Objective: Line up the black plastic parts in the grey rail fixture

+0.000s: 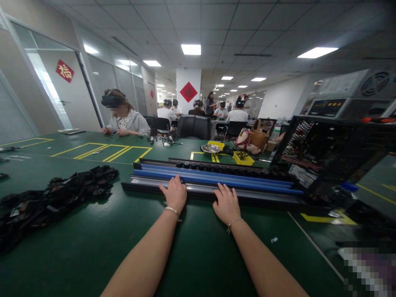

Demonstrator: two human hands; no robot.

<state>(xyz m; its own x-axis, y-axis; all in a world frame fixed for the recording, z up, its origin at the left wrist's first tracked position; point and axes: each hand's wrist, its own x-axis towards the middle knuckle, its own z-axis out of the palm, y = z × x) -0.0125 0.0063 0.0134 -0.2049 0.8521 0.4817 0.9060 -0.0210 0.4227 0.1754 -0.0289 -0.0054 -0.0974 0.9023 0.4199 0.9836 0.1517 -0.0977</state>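
Running left to right, the grey rail (199, 188) is touched by left hand (176, 196) and right hand (227, 206), fingers loosely spread.

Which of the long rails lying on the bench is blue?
The blue rail, just beyond the grey-topped rail nearest the person. Its colour sets it apart: the near one is grey on top, the thin rail farthest back dark.

Head view: worn at head height, above the green, yellow-taped tabletop's (204, 247) near side
Facing: forward, slightly down, across its far edge
Near: long, straight blue rail (210, 175)
Well apart: square white pillar (188, 75)
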